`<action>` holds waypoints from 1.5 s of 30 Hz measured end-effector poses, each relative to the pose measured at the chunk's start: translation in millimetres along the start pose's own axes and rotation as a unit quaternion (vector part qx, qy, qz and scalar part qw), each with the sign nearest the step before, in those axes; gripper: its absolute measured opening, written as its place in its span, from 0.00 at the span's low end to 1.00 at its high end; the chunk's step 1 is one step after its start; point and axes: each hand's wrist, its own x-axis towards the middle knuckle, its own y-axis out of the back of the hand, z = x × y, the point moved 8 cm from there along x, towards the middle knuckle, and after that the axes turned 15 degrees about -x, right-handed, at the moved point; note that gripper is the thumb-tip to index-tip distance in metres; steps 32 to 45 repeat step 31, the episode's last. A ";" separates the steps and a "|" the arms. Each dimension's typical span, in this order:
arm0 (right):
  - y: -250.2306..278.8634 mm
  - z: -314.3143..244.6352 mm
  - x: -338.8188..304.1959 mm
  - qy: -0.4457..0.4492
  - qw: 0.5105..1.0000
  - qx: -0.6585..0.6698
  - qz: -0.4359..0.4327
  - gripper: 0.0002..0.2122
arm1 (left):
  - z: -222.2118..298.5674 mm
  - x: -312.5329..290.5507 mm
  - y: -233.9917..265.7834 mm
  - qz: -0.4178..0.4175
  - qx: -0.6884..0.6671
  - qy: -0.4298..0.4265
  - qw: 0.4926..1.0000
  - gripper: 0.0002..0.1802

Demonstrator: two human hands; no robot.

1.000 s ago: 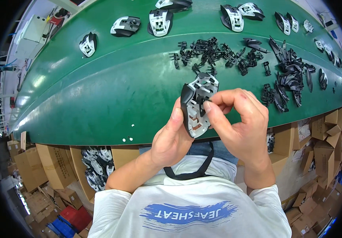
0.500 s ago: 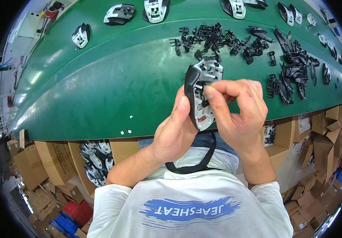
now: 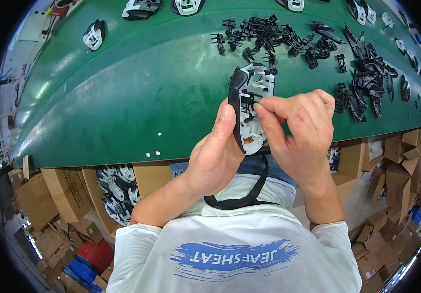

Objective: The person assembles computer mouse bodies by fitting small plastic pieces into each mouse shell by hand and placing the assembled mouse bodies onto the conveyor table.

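My left hand point(image 3: 214, 151) is closed around a mouse shell point(image 3: 251, 133), its thumb along the black side edge. The shell stands almost upright, with its white ribbed inside turned toward my right hand point(image 3: 302, 124). My right thumb and forefinger are pinched together at a small black plastic part point(image 3: 250, 100) set among the ribs in the shell's middle. The fingertips partly hide that part. Past the shell's far end lies a scattered pile of small black clip-like parts point(image 3: 264, 30) on the green table.
Curved black side pieces point(image 3: 369, 78) are heaped at the right of the green table point(image 3: 122, 107). White-and-black mouse shells point(image 3: 94, 35) stand along the far side. Small white bits point(image 3: 157, 153) lie near the front edge. Under it, a cardboard box point(image 3: 93, 195) holds more shells.
The mouse shell has turned slightly, showing more of its inside. My right fingers have drawn back a little to the right, uncovering more of the black part.
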 end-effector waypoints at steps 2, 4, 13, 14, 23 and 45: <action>3.3 -1.3 2.7 -0.004 1.000 -0.005 -0.015 0.09 | -0.8 -2.2 -1.9 0.015 0.038 -0.009 0.999 0.31; 1.8 0.5 3.2 -0.009 0.999 -0.013 -0.029 0.09 | -1.0 -2.1 -0.3 0.027 0.075 -0.017 0.997 0.30; 4.2 4.9 -4.7 -0.010 0.999 0.024 -0.048 0.08 | -8.4 -2.1 2.0 -0.033 -0.063 0.037 0.997 0.31; 5.8 2.8 -5.8 -0.001 0.999 0.012 -0.049 0.10 | -5.7 -0.7 0.9 -0.018 -0.058 0.018 0.998 0.31; 23.9 -8.4 -22.1 0.009 0.991 0.088 -0.104 0.18 | 0.1 0.5 7.5 -0.072 -0.047 -0.010 0.996 0.31; 11.5 -13.9 -29.6 -0.024 0.977 0.086 -0.196 0.22 | -11.1 -3.7 14.9 -0.006 0.018 -0.020 1.000 0.35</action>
